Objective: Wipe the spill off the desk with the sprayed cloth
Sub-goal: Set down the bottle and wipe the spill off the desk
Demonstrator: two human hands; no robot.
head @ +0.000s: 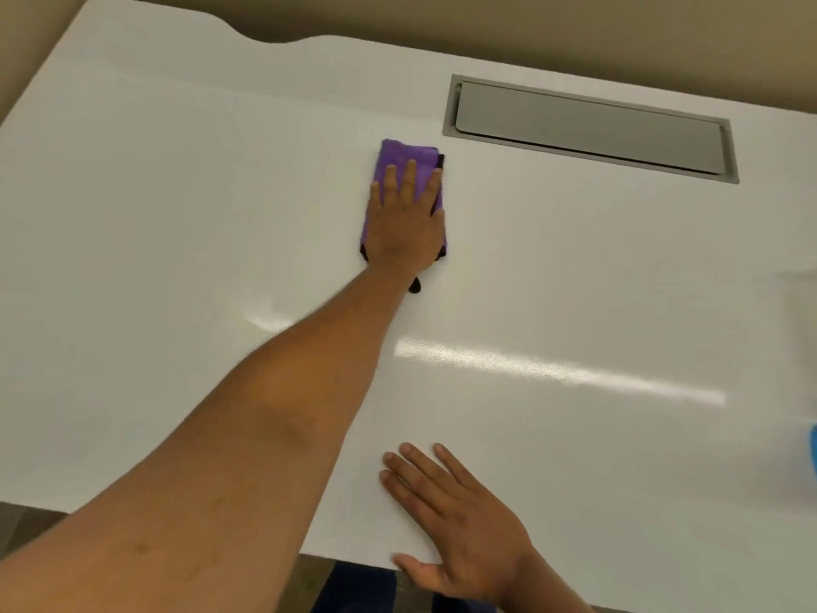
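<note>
So the left hand (pixel 404 223) is reaching way out across the white bench (pixel 177 192) and lying flat on a folded purple cloth (pixel 400 154), fingers spread and pressing down on top of it rather than gripping it. The cloth is sitting around the middle of the bench, toward the far side, with its purple end sticking out past the fingertips and a dark edge peeking out near the wrist. It's lying just left of and a bit nearer than the grey recessed cable tray (pixel 588 126) set into the far right part of the bench, close to it but not touching.

The right hand (pixel 460 515) is resting palm down at the near edge of the bench, fingers loosely apart and holding nothing, thumb sitting right along the edge.

Honestly I'm not making out any spill on the surface, it's just looking glossy with a long streak of light reflecting across the right half. There's also a sliver of something blue (pixel 812 449) poking in at the right edge of the view, too cut off to say what it is
</note>
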